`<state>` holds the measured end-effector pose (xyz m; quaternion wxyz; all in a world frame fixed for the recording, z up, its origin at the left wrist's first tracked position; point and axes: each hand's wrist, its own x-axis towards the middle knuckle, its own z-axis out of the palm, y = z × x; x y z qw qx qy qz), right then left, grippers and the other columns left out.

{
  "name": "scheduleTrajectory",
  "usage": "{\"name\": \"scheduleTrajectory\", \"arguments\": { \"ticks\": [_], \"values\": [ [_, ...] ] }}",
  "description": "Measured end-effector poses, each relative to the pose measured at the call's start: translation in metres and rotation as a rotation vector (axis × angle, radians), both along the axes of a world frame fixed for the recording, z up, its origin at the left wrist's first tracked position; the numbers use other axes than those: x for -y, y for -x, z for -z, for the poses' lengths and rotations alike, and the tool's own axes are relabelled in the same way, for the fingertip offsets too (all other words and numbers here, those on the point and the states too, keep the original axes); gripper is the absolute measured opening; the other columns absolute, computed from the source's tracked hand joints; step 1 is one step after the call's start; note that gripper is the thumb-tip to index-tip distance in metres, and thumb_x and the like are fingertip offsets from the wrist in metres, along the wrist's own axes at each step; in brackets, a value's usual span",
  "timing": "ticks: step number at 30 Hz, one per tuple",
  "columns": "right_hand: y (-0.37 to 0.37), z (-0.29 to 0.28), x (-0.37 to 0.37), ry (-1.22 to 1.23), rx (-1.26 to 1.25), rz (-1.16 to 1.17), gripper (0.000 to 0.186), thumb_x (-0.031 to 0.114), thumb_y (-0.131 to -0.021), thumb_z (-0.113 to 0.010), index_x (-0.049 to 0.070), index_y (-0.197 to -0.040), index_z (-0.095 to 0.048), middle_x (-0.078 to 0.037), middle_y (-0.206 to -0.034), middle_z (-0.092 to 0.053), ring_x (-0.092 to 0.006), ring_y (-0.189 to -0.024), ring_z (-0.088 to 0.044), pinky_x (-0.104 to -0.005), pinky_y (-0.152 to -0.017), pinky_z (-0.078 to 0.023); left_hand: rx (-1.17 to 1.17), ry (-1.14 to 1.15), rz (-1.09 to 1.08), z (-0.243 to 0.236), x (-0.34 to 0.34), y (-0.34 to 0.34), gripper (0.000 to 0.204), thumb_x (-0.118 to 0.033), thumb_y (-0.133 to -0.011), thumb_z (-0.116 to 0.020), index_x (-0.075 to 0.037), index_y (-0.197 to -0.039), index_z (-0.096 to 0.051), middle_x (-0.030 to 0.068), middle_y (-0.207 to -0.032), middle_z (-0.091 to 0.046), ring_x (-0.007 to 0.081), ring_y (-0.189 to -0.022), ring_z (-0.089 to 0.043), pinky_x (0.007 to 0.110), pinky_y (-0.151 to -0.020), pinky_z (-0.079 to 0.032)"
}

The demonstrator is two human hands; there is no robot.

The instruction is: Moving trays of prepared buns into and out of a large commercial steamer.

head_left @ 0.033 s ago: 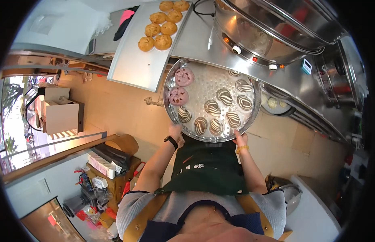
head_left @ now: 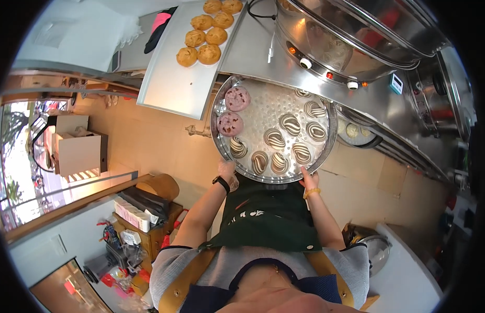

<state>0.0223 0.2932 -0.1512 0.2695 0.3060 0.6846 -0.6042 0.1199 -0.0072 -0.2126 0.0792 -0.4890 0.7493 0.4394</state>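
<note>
A round metal steamer tray (head_left: 241, 170) with a holed base is held level in front of my dark green apron. My left hand (head_left: 228, 172), apparently in a clear plastic glove, is closed at the tray's near left rim; its fingers are partly hidden underneath. At the near right rim my right hand (head_left: 309, 180) grips with the thumb on top. Several brown-and-white swirled buns (head_left: 274, 139) lie in the near and right parts of the tray. Two pinkish-purple round buns (head_left: 230, 124) sit along its left side.
Beyond the tray, a steel counter (head_left: 255, 57) carries a large steamer (head_left: 318, 47) with knobs and lit lamps. A pale rectangular tray (head_left: 167, 94) of golden buns (head_left: 209, 54) juts past the counter edge. Below the counter at right stands another round tray (head_left: 365, 140).
</note>
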Motion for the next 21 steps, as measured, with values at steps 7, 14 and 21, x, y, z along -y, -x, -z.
{"name": "scheduleTrajectory", "arguments": {
  "ticks": [7, 14, 21],
  "values": [
    [-0.051, 0.001, 0.053, 0.122, 0.353, 0.179, 0.043, 0.015, -0.069, -0.061, 0.002, -0.106, -0.044, -0.011, -0.097, -0.049, -0.025, -0.083, -0.052, -0.0397, -0.061, -0.051, -0.041, -0.256, -0.195, 0.003, 0.008, -0.004, 0.012, -0.002, -0.067, -0.047, -0.004, -0.079, -0.045, 0.0066, -0.059, -0.045, 0.0175, -0.049, -0.046, 0.032, -0.043, -0.037],
    [-0.063, 0.024, 0.066, -0.09, 0.124, 0.341, 0.031, 0.014, -0.066, -0.05, -0.009, -0.086, -0.047, -0.014, -0.074, -0.05, -0.0247, -0.061, -0.055, -0.0367, -0.045, -0.052, 0.257, -0.488, 1.062, -0.106, 0.068, 0.031, 0.028, -0.031, -0.076, -0.056, -0.006, -0.067, -0.047, 0.0092, -0.061, -0.049, 0.0183, -0.056, -0.049, 0.031, -0.044, -0.037],
    [-0.08, 0.026, 0.076, -0.164, -0.002, 0.373, 0.039, 0.022, -0.074, -0.045, -0.01, -0.096, -0.048, -0.016, -0.078, -0.056, -0.0201, -0.057, -0.056, -0.0283, -0.045, -0.046, -0.579, 0.249, 1.551, -0.129, 0.005, 0.129, 0.037, -0.011, -0.075, -0.045, -0.004, -0.111, -0.044, 0.0167, -0.104, -0.047, 0.0315, -0.097, -0.046, 0.038, -0.083, -0.038]
  ]
}}
